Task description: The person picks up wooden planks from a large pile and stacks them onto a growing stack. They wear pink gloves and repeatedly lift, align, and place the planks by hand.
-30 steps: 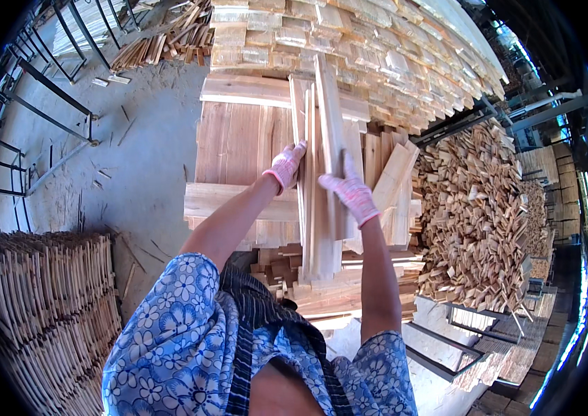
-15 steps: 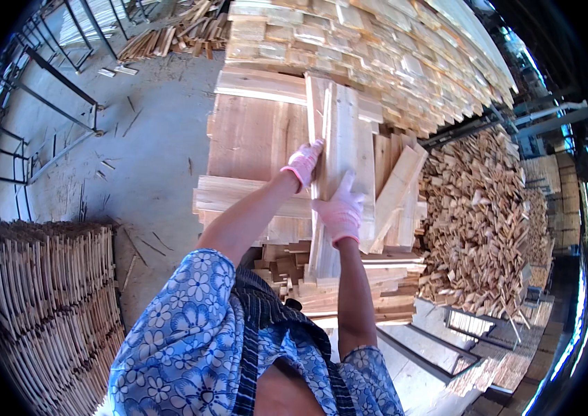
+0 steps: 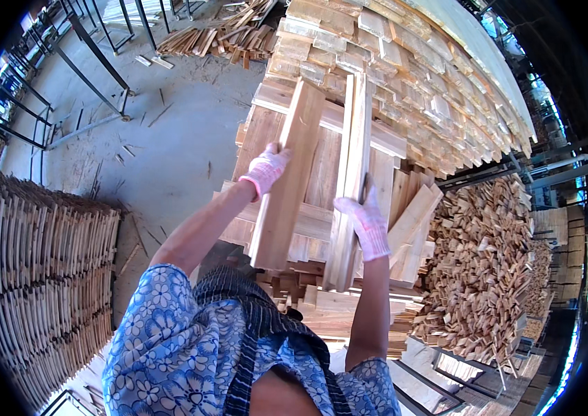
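My left hand (image 3: 266, 170), in a pale pink work glove, is closed on the left edge of a long wooden board (image 3: 291, 184), which is tilted up. My gloved right hand (image 3: 369, 220) grips the right side of some narrow wooden planks (image 3: 349, 159) pressed together lengthwise; their exact number is hard to tell. A gap separates the two hands' loads. Beneath them lies a layer of flat boards (image 3: 259, 141), some laid crosswise. Loose boards (image 3: 415, 216) lean at an angle just right of my right hand.
A tall, stepped stack of planks (image 3: 405, 76) rises beyond the boards. To the right is a large heap of short wood pieces (image 3: 474, 270). Bundled slats (image 3: 51, 263) stand at left, and metal frames (image 3: 93, 62) at the far left. Offcuts (image 3: 218, 38) lie on the floor.
My hands have moved apart. The left one has carried a board leftward, away from the planks at my right hand. The whole view has shifted too.
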Motion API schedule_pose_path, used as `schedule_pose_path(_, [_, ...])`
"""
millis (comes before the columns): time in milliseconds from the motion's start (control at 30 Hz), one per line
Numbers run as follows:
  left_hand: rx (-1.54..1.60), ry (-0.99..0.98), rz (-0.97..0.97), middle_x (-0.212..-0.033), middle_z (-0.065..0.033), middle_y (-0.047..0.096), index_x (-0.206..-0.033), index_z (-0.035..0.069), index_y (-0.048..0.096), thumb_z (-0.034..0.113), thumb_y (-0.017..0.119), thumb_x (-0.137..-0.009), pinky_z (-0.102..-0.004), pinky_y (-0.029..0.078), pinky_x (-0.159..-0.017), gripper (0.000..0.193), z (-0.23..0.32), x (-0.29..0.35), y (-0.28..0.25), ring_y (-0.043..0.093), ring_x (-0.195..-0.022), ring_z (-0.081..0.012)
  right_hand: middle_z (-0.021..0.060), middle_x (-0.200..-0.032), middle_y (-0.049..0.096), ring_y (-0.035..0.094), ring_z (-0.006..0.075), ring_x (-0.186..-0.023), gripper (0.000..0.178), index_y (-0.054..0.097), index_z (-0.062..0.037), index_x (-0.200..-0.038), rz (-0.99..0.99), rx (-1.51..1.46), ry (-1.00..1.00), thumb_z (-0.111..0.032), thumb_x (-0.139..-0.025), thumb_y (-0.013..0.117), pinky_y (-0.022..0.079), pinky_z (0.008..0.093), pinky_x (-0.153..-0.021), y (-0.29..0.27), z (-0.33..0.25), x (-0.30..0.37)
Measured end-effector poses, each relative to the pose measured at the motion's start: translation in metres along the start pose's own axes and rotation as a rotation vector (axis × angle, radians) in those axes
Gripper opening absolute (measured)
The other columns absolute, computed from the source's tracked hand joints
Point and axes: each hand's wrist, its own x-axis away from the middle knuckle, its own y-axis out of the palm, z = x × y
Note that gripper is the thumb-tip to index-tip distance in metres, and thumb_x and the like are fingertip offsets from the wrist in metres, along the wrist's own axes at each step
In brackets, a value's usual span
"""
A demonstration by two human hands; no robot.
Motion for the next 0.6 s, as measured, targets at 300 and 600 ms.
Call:
schedule_pose_path(300, [-0.13, -0.013, 0.099, -0.135, -0.017, 0.062, -0.149, 0.012, 0.051, 0.037, 0.053, -0.1, -0.039, 0.055, -0.089, 0.055, -0.028, -0.057, -0.05, 0.063, -0.118, -0.0296, 0.0322, -0.141, 0.047, 0.057, 0.0424, -0.127, 0.111, 0.021, -0.0135, -0.163, 0.095, 0.981, 0.219, -0.054, -0.077, 0.079, 0.047, 0.0521, -0.107, 0.086, 0.001, -0.039])
schedule_pose_path(600, [-0.561, 0.163, 0.346, -0.147, -0.0311, 0.044, -0.16, 0.017, 0.03, 0.049, 0.063, -0.094, -0.0591, 0.048, -0.105, 0.08, -0.022, -0.041, -0.039, 0.05, -0.13, -0.0541, 0.0332, -0.139, 0.05, 0.053, 0.0516, -0.129, 0.095, 0.032, -0.0195, -0.16, 0.149, 0.751, 0.153, -0.051, -0.082, 0.077, 0.048, 0.0509, -0.107, 0.032, 0.002, -0.02])
